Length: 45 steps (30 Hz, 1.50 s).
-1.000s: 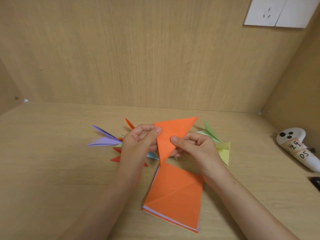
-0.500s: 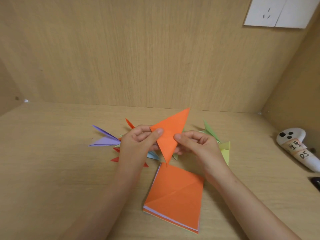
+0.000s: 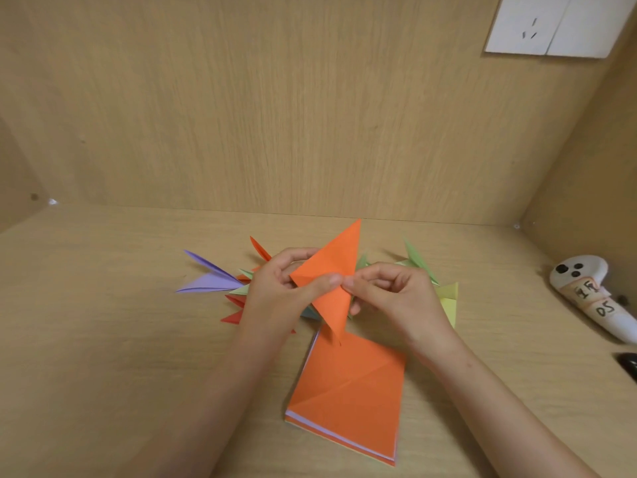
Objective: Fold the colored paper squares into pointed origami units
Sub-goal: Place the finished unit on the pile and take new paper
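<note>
A folded orange paper [image 3: 331,270] shaped like a long pointed kite hangs in the air, one tip up and one tip down. My left hand [image 3: 279,291] pinches its left edge with thumb in front. My right hand [image 3: 389,291] pinches its right edge, fingertips almost meeting my left thumb. Below them a stack of paper squares [image 3: 348,391] lies on the desk, a creased orange sheet on top. Finished pointed units lie behind my hands: a purple one [image 3: 210,279], red ones [image 3: 234,313], a green one [image 3: 415,258] and a yellow-green one [image 3: 448,301].
A white hand controller [image 3: 586,294] with handwritten labels lies at the right by the side wall. A dark object [image 3: 629,365] sits at the right edge. Wooden walls close the desk at the back and right; a white wall socket [image 3: 548,25] is high up.
The orange paper has turned more upright and narrower, its upper tip swinging up and left. My two pinching hands have drawn closer together on it.
</note>
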Tool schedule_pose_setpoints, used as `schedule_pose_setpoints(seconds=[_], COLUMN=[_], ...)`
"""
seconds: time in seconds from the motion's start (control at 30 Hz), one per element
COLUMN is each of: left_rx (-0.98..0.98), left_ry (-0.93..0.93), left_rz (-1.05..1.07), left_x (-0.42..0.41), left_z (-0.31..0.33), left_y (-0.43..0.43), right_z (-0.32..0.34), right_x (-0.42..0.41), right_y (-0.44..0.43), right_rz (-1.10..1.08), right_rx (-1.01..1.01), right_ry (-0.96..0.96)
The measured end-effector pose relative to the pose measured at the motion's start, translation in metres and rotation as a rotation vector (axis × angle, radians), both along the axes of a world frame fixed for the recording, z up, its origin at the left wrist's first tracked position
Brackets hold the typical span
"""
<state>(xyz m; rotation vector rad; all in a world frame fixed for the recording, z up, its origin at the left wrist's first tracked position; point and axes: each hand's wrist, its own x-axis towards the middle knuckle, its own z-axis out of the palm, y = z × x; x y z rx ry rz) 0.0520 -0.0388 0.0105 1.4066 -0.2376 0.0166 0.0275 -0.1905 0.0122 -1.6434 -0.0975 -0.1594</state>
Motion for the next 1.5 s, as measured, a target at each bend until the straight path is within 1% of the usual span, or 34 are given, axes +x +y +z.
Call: schedule_pose_setpoints(seconds=[0.17, 0.5, 0.63, 0.73, 0.87, 1.0, 1.27, 1.5], left_rx=[-0.069, -0.084, -0.04, 0.011, 0.057, 0.045, -0.008, 0.01], left_ry=[-0.024, -0.037, -0.015, -0.039, -0.074, -0.055, -0.031, -0.037], left_rz=[-0.004, 0.05, 0.034, 0.024, 0.06, 0.074, 0.175, 0.232], left_x=[-0.004, -0.004, -0.002, -0.002, -0.003, -0.003, -0.008, -0.012], left_z=[0.003, 0.001, 0.002, 0.004, 0.003, 0.003, 0.005, 0.008], left_y=[-0.003, -0.003, 0.0, 0.001, 0.001, 0.0, -0.004, -0.003], right_z=[0.0, 0.002, 0.0, 0.0, -0.001, -0.001, -0.002, -0.003], right_x=[-0.001, -0.002, -0.002, -0.002, -0.002, -0.002, -0.001, -0.001], right_y=[0.003, 0.003, 0.003, 0.003, 0.002, 0.002, 0.002, 0.002], right_rz=[0.004, -0.016, -0.001, 0.011, 0.03, 0.04, 0.062, 0.099], right_rx=[0.11, 0.073, 0.032, 0.019, -0.041, -0.075, -0.053, -0.055], right_ry=[0.058, 0.049, 0.018, 0.005, -0.033, -0.054, -0.036, -0.025])
